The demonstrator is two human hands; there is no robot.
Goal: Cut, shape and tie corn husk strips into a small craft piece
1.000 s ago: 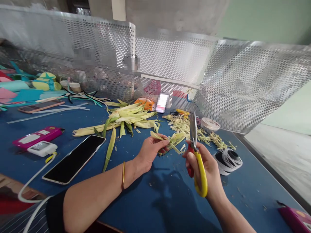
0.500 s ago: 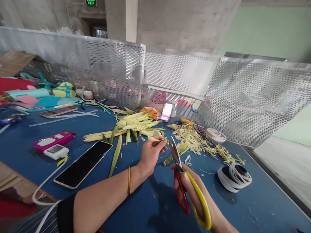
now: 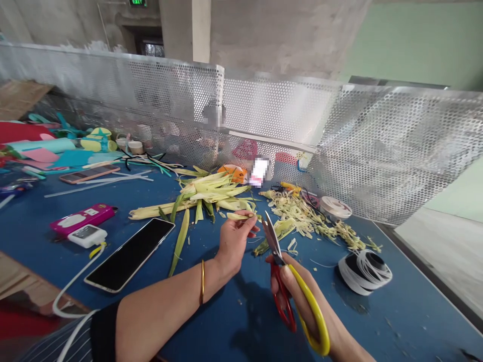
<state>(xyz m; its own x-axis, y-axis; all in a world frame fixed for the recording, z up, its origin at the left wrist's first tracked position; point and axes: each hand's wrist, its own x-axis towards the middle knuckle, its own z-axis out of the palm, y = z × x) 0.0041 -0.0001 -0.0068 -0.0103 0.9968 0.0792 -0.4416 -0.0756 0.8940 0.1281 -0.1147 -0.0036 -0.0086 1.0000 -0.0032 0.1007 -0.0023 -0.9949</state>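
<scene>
Between the thumb and fingers of my left hand (image 3: 234,240) is a pale green strip of corn husk (image 3: 237,216), pinched near its tip. My right hand (image 3: 302,286) grips a pair of scissors (image 3: 273,241) with one red and one yellow handle. Their blades point up and away, slightly parted, just right of the held strip. Beyond my left hand lies a heap of corn husks (image 3: 211,188). Farther right, a pile of small cut husk pieces (image 3: 296,211) spreads over the blue table (image 3: 204,332). A folded green husk piece (image 3: 277,235) rests behind the scissor blades.
A black-screened phone (image 3: 130,255), a magenta device (image 3: 83,219) and a white cabled gadget (image 3: 87,235) lie at left. A spool of white cord (image 3: 364,272) stands at right, near a white tape roll (image 3: 335,207). Perforated metal sheeting (image 3: 271,108) borders the back.
The view has shifted very slightly. Both hands keep nearly the same pose, with the husk strip and the scissors still held.
</scene>
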